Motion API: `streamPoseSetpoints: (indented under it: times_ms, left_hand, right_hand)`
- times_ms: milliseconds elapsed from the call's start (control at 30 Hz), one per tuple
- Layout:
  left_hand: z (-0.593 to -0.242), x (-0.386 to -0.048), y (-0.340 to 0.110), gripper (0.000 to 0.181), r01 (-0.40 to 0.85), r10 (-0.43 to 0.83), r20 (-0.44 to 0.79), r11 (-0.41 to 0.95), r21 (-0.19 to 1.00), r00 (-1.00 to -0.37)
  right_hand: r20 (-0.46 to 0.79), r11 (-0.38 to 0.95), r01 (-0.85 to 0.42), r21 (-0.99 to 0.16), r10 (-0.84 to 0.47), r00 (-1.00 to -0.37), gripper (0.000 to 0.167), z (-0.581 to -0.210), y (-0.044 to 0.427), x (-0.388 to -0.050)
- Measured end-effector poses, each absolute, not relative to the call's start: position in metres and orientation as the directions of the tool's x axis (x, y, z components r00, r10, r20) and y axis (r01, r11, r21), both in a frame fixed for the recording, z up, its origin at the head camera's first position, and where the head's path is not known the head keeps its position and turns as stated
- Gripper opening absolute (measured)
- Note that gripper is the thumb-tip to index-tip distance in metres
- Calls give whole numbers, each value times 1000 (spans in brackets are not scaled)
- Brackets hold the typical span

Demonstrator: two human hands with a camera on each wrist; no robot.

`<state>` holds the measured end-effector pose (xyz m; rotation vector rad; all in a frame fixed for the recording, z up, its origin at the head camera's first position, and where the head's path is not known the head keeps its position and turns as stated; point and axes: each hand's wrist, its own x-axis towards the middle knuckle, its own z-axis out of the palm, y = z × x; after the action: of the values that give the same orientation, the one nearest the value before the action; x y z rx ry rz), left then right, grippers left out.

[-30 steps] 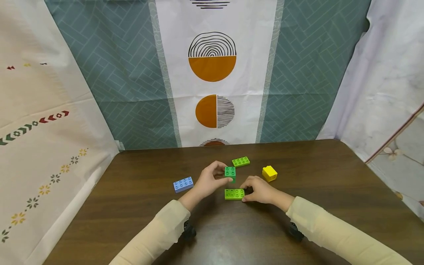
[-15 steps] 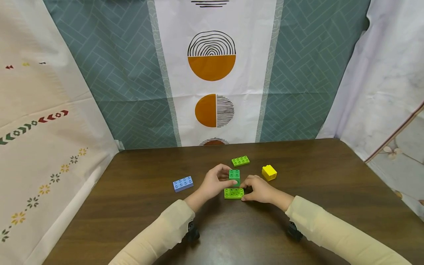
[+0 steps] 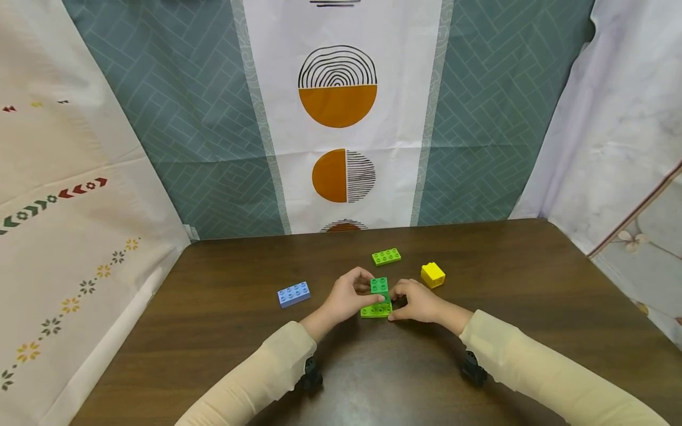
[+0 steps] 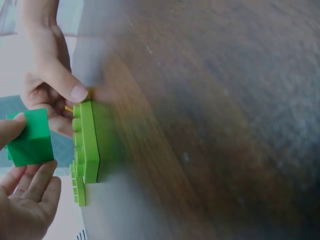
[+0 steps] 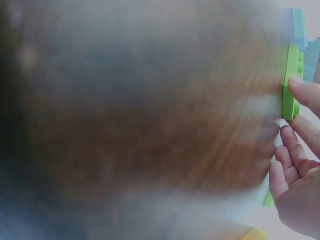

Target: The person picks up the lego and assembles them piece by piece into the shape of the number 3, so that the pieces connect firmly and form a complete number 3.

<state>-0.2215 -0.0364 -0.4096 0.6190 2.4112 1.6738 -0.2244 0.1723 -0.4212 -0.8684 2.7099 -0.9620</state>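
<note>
My left hand (image 3: 346,296) pinches a green toy building brick (image 3: 380,287) between thumb and fingers. The brick hangs over a thin lime building brick (image 3: 375,312) on the table; in the left wrist view a gap separates the green brick (image 4: 31,139) from the studs of the lime one (image 4: 89,142). At the lime brick's right end, my right hand (image 3: 418,303) pinches it between thumb and fingers. The right wrist view has that grip on the lime brick (image 5: 290,90) at its right edge, with the remaining fingers of the right hand (image 5: 302,195) loosely curled.
On the brown table (image 3: 224,331), a blue brick (image 3: 293,294) lies left of the left hand. Farther back is a second lime brick (image 3: 386,256). A yellow brick (image 3: 433,274) lies behind the right hand. Printed cloths (image 3: 213,148) hang around the table.
My left hand has carried the green brick a little right and toward me, from behind the lime brick to over it. The right hand keeps its hold on the lime brick's end.
</note>
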Motion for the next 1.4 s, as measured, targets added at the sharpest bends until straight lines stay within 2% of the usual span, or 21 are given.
streamPoseSetpoints:
  times_ms: [400, 667, 1033, 1400]
  left_hand:
    - [-409, -223, -37, 31, 282, 436, 114, 343, 896, -893]
    - [-412, -225, -38, 30, 284, 440, 104, 366, 886, -892]
    - [-418, -226, -34, 31, 347, 474, 140, 384, 856, -870]
    - [-419, -224, -33, 32, 356, 485, 132, 406, 842, -865]
  right_hand:
    - [80, 602, -490, -631, -578, -812, 31, -425, 174, -229]
    - [73, 584, -464, -666, -568, -820, 33, -428, 176, -231]
    - [49, 581, -433, -689, -558, -828, 36, -429, 177, -231]
    - [52, 554, -420, -719, -560, -827, 32, -432, 179, -231]
